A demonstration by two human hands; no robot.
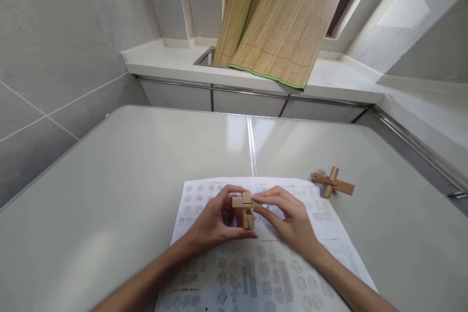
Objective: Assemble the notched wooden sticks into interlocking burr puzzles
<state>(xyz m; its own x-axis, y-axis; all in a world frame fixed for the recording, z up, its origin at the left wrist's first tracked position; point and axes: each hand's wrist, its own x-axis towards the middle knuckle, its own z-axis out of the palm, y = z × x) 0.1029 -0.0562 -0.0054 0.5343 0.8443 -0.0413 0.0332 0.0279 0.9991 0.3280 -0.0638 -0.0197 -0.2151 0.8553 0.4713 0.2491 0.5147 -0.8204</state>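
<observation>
Between my two hands is a wooden burr puzzle (247, 201) made of interlocking light-brown pieces, held just above a printed sheet. My left hand (219, 217) grips it from the left, fingers at its top and back, thumb under its lower block. From the right, my right hand (287, 212) pinches the end of a horizontal wooden piece between thumb and fingers. Below both hands lies the large white instruction sheet (234, 273), covered with small puzzle diagrams. The puzzle's far side is hidden by my left fingers.
To the right, partly at the sheet's edge, lies another group of crossed wooden pieces (333, 183), one of them round. The pale table (109, 195) has a seam down its middle. Beyond it, a bamboo blind (278, 24) hangs over a white counter (168, 61) with a sink (206, 57).
</observation>
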